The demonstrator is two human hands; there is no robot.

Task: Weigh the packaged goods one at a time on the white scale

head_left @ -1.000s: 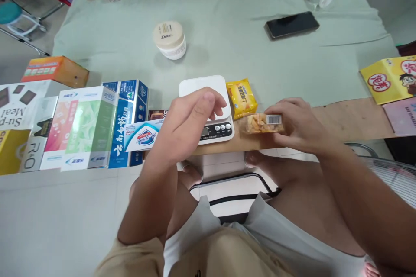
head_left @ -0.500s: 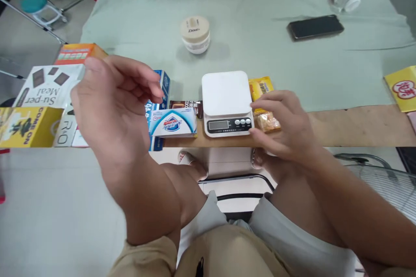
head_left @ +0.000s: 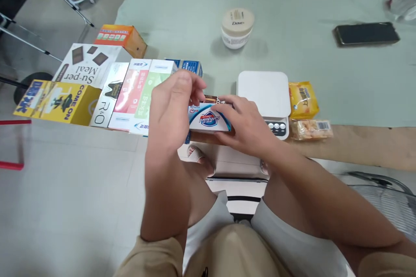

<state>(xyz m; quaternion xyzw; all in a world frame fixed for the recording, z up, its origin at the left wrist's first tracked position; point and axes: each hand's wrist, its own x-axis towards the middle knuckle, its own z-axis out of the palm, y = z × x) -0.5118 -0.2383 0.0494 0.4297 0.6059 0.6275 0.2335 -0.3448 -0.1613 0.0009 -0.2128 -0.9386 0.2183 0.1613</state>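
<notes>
A white and blue Safeguard soap box point(head_left: 208, 120) lies near the table's front edge. My right hand point(head_left: 247, 123) has its fingers along the top and its thumb along the near side of the box's right end. My left hand point(head_left: 172, 110) is raised at the left end of the box, fingers loosely bent and partly hidden, with nothing visible in it. Just behind the soap box, a brown-wrapped snack point(head_left: 212, 99) shows between the hands. To the right stands a white digital scale point(head_left: 264, 93) with a bare plate; my right hand covers its display.
Several boxes line the left side, including a yellow box point(head_left: 55, 100), a white Su-per Meal box point(head_left: 91, 62) and an orange box point(head_left: 125, 39). A Dove jar point(head_left: 237, 28) stands behind. Right of the scale lie a yellow packet point(head_left: 303, 99) and a wrapped snack point(head_left: 311, 130); a phone point(head_left: 367, 33) lies farther back.
My right hand has left the scale's right side and come over to the soap box. My left hand is now closer to the box. The view has shifted left, revealing more boxes.
</notes>
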